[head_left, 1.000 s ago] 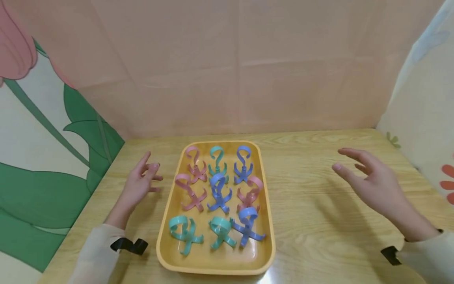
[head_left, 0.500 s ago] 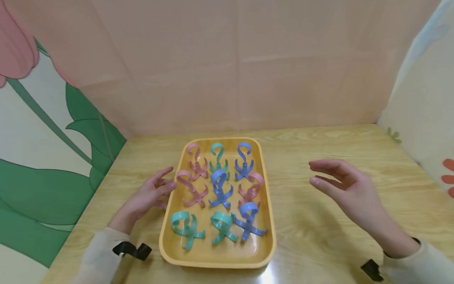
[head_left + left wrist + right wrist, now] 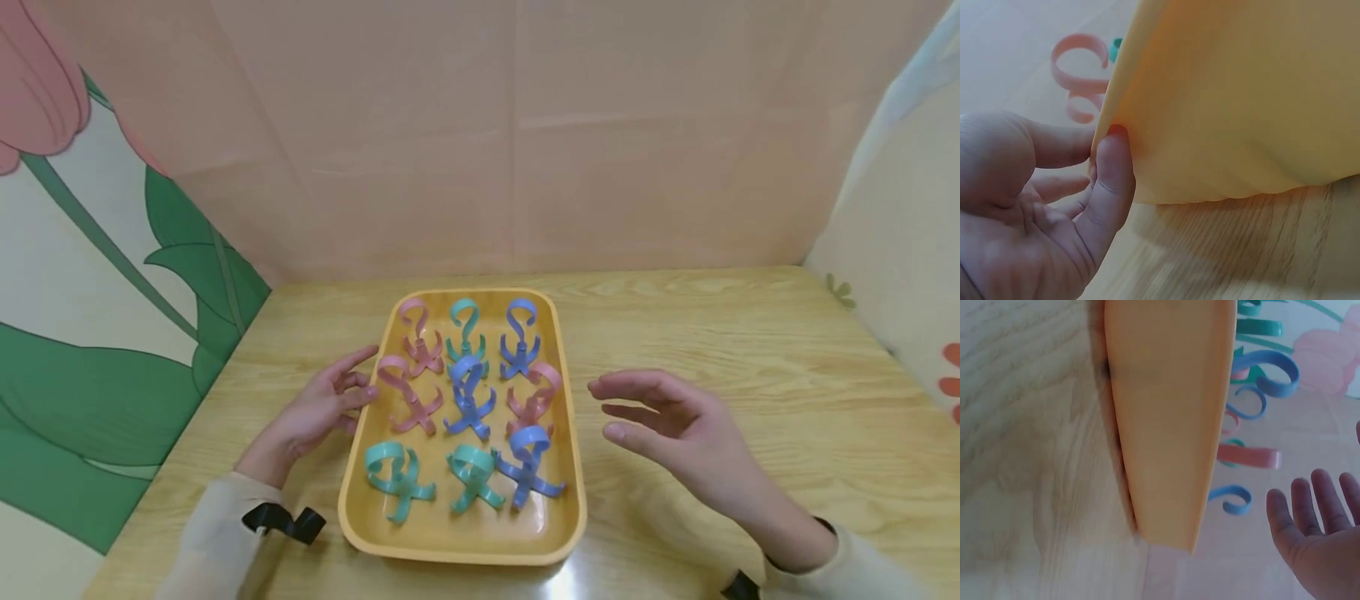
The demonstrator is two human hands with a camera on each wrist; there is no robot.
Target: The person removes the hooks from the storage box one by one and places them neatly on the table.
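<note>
A yellow plastic tray (image 3: 457,546) lies on the table with several four-pronged plastic hanger hooks in it, each topped by a curled hook. Among them are a pink hook (image 3: 424,354), a teal hook (image 3: 405,487) and a blue hook (image 3: 527,475). My left hand (image 3: 318,417) is at the tray's left rim; the left wrist view shows the thumb over the rim and a finger against the outer wall below it, pinching the edge. To the tray's right, my right hand (image 3: 682,442) hovers with fingers spread from the thumb, holding nothing and apart from the rim.
The tray stands on a light wooden table (image 3: 720,317). A pinkish sheet (image 3: 510,167) hangs behind the table. Printed panels with flowers and leaves (image 3: 90,417) flank the left and right sides.
My left hand has moved right onto the tray's left rim and taken hold of it. The right hand has come left, much closer to the tray. The hooks keep their arrangement.
</note>
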